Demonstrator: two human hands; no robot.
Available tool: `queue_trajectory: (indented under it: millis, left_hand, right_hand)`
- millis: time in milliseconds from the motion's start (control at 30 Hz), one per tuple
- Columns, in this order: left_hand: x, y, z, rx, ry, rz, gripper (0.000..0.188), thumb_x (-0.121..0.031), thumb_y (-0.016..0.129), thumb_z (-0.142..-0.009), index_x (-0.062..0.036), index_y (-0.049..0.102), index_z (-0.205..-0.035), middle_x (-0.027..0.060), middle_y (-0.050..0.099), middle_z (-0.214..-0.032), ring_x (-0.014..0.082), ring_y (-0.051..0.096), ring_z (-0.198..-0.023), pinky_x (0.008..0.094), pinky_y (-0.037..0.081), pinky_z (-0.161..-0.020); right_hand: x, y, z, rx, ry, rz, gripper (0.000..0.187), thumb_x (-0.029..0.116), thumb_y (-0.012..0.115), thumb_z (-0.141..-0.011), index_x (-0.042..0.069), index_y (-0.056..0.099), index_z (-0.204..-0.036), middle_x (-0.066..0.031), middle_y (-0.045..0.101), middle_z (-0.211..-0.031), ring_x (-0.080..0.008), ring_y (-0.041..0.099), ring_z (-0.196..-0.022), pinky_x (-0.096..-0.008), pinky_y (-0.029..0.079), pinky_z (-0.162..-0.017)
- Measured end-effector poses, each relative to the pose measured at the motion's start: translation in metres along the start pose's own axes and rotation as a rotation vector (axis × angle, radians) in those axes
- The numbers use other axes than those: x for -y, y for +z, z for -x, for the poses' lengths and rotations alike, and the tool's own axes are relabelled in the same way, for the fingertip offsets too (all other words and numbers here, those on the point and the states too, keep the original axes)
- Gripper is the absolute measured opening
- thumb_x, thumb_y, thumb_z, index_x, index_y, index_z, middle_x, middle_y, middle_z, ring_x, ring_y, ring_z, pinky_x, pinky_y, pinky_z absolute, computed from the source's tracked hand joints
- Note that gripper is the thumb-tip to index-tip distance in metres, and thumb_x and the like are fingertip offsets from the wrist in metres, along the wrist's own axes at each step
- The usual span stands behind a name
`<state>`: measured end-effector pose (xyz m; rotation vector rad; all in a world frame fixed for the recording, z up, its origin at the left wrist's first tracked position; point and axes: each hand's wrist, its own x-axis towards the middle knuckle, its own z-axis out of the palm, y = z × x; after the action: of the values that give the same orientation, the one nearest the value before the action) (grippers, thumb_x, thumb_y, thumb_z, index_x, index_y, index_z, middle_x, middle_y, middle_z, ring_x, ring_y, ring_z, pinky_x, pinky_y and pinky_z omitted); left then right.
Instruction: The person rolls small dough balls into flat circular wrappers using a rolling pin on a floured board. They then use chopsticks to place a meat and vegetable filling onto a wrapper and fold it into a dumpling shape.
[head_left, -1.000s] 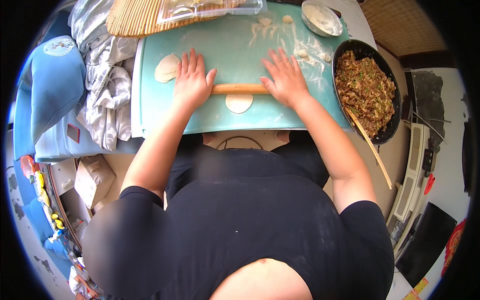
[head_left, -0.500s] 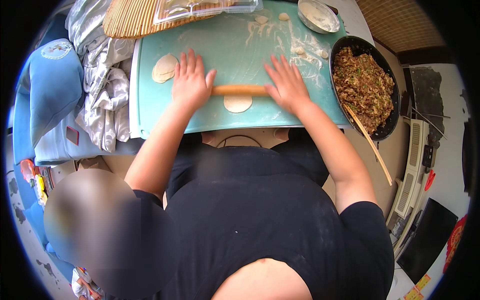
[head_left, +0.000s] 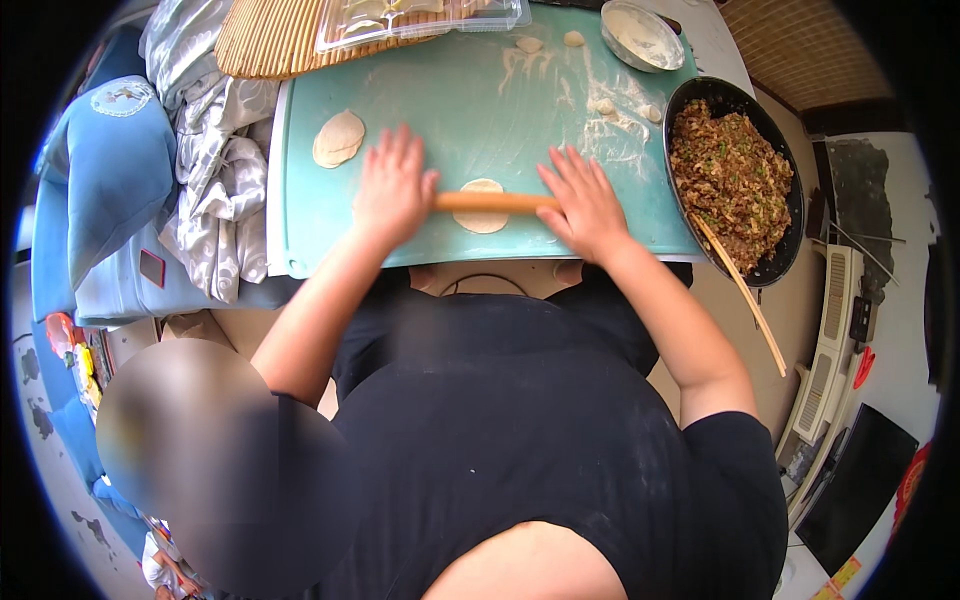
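A wooden rolling pin [head_left: 500, 202] lies crosswise over a round dough wrapper [head_left: 481, 223], whose far and near edges show on either side of it. My left hand [head_left: 393, 195] rests flat over the pin's left end, fingers stretched forward. Over the right end lies my right hand [head_left: 588, 207], its fingers spread. Both palms hide the pin's ends. To the left of my left hand, a few finished wrappers [head_left: 339, 139] overlap in a small pile on the floury green mat [head_left: 450, 90]. Small dough pieces [head_left: 605, 107] sit at the mat's right and far side.
A black pan of chopped filling [head_left: 735, 180] with chopsticks [head_left: 740, 290] stands at the right. A flour bowl [head_left: 642, 38] is at the far right, a woven tray [head_left: 270, 45] under a clear plastic box [head_left: 425, 22] at the far left. Grey patterned cloth [head_left: 222, 190] lies beside the mat.
Both hands and the rolling pin have come slightly nearer to me. The pin now crosses the middle of the wrapper instead of its far edge. The view has shifted a little.
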<state>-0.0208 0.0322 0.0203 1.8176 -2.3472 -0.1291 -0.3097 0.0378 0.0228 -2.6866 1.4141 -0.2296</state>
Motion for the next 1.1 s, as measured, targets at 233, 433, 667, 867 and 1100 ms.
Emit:
queue_trajectory:
  millis: [233, 433, 667, 867, 1100]
  left_hand:
    - [-0.056, -0.012, 0.002, 0.108, -0.145, 0.433, 0.03, -0.015, 0.066, -0.078, -0.0011, 0.06, -0.105, 0.0169, 0.059, -0.107, 0.0317, 0.058, -0.097, 0.0382, 0.047, -0.085]
    - [-0.048, -0.018, -0.006, 0.107, -0.185, 0.586, 0.016, -0.013, 0.068, -0.077, -0.0025, 0.064, -0.088, 0.0124, 0.064, -0.08, 0.0259, 0.062, -0.073, 0.0347, 0.05, -0.071]
    - [0.082, -0.009, -0.017, -0.468, -0.389, 0.789, 0.016, -0.01, 0.061, -0.084, -0.0054, 0.064, -0.099, 0.0137, 0.065, -0.095, 0.0282, 0.063, -0.09, 0.0351, 0.05, -0.079]
    - [0.019, -0.023, -0.064, -0.249, -0.029, 0.26, 0.026, -0.018, 0.063, -0.082, -0.0107, 0.063, -0.107, 0.01, 0.063, -0.11, 0.0296, 0.058, -0.102, 0.0376, 0.048, -0.086]
    - [-0.07, 0.007, -0.195, -0.069, -0.096, 0.308, 0.038, -0.027, 0.062, -0.083, -0.0111, 0.057, -0.118, 0.0153, 0.052, -0.125, 0.0335, 0.05, -0.113, 0.0396, 0.043, -0.093]
  right_hand:
    - [0.036, -0.005, 0.046, -0.163, -0.096, -0.113, 0.039, 0.019, 0.068, -0.077, 0.007, 0.053, -0.111, -0.008, 0.05, -0.13, -0.029, 0.04, -0.127, -0.0495, 0.026, -0.107]
    - [0.031, -0.017, 0.055, -0.238, -0.15, -0.166, 0.04, 0.012, 0.073, -0.066, 0.008, 0.052, -0.101, -0.0065, 0.059, -0.096, -0.0267, 0.056, -0.094, -0.0453, 0.039, -0.094]
    - [-0.014, -0.02, 0.053, -0.317, -0.072, -0.155, 0.032, 0.018, 0.072, -0.07, 0.01, 0.057, -0.097, -0.0056, 0.061, -0.085, -0.0264, 0.059, -0.077, -0.0371, 0.045, -0.065]
    - [-0.043, -0.011, 0.048, -0.292, 0.06, -0.118, 0.033, 0.027, 0.076, -0.063, 0.012, 0.057, -0.086, -0.0048, 0.056, -0.076, -0.027, 0.057, -0.073, -0.0384, 0.045, -0.061]
    - [-0.045, -0.009, 0.05, -0.292, 0.133, -0.124, 0.035, 0.034, 0.075, -0.062, 0.012, 0.053, -0.077, -0.0055, 0.053, -0.074, -0.0269, 0.056, -0.073, -0.039, 0.044, -0.063]
